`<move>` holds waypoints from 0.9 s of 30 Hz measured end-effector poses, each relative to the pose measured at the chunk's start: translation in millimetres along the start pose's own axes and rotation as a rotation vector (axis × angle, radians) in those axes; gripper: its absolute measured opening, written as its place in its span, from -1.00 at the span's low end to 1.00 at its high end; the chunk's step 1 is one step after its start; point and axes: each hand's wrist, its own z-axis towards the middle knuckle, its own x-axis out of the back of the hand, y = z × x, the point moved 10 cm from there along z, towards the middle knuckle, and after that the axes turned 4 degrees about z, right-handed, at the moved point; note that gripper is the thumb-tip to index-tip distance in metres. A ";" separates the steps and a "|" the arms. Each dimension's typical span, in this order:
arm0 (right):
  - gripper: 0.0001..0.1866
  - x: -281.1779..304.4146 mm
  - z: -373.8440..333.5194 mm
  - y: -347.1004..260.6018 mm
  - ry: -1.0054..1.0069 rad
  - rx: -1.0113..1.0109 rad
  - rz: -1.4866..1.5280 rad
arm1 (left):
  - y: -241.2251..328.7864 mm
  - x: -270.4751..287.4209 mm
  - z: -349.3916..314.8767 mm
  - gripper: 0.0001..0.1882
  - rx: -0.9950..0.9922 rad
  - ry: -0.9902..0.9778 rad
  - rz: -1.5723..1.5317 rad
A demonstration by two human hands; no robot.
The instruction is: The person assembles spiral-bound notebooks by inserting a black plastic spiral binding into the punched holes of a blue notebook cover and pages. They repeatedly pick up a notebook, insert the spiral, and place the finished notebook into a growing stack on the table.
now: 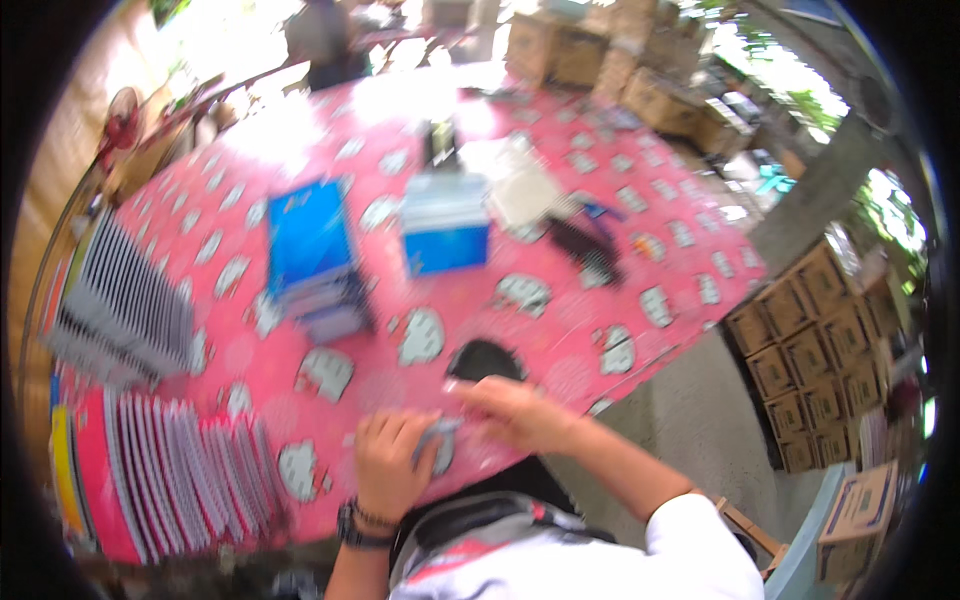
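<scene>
My left hand (393, 458), with a dark watch and a beaded bracelet at its wrist, is closed round a small grey-blue object (436, 446) at the near table edge. Its kind is too blurred to tell. Just to the right is my right hand (525, 415), its fingers drawn together and pointing left; a pale bit shows at the fingertips, too smeared to name. Beyond the hands a black round object (487, 361) lies on the pink cartoon-print tablecloth (560, 375).
Pink spiral notebooks (185, 480) line the near left, with a tall stack of notebooks (125, 300) behind. Two blue-covered stacks, one left (312, 235) and one central (446, 245), stand mid-table. A dark brush-like object (585, 248) lies right of them. Cardboard boxes (815, 350) are piled beyond the table's right.
</scene>
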 end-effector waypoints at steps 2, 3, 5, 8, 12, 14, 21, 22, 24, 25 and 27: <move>-0.44 -1.3 1.2 0.3 0.004 0.050 0.075 | 3.7 -7.9 -1.7 -0.68 0.015 -0.034 -0.029; -0.49 -3.8 -0.4 0.9 0.005 0.043 0.083 | 4.9 -16.0 -3.9 -0.61 -0.038 -0.058 0.010; -0.53 -4.4 1.1 5.0 -0.048 -0.047 0.066 | 5.3 -21.7 -6.0 -0.53 -0.091 -0.085 0.074; -0.54 25.2 2.1 18.8 0.103 -0.081 0.011 | 6.8 -25.0 -6.5 -0.63 -0.102 -0.128 0.074; -0.58 48.5 -2.9 59.5 0.179 -0.076 -0.564 | 16.6 -21.9 -1.1 -0.71 -0.110 -0.111 -0.015; -0.59 40.6 -3.7 78.1 0.135 -0.145 -0.401 | 26.9 -11.0 3.6 -0.72 -0.149 -0.075 -0.029; -0.61 72.1 -30.2 93.6 0.367 -0.606 -0.386 | 17.3 -27.1 -3.2 -0.77 -0.147 -0.207 0.058; -0.61 74.7 -36.1 93.8 0.328 -0.698 -0.418 | 15.1 -30.8 -4.3 -0.78 -0.131 -0.237 0.092; -0.56 75.5 -41.1 91.0 0.284 -0.773 -0.429 | 16.5 -25.1 -2.7 -0.79 -0.120 -0.200 0.018; -0.54 75.0 -45.4 92.5 0.263 -0.815 -0.435 | 17.8 -22.4 -1.9 -0.80 -0.115 -0.184 -0.022; -0.42 76.1 -30.9 64.1 0.325 -0.460 -0.608 | 27.0 -14.4 3.5 -0.79 -0.157 -0.136 0.028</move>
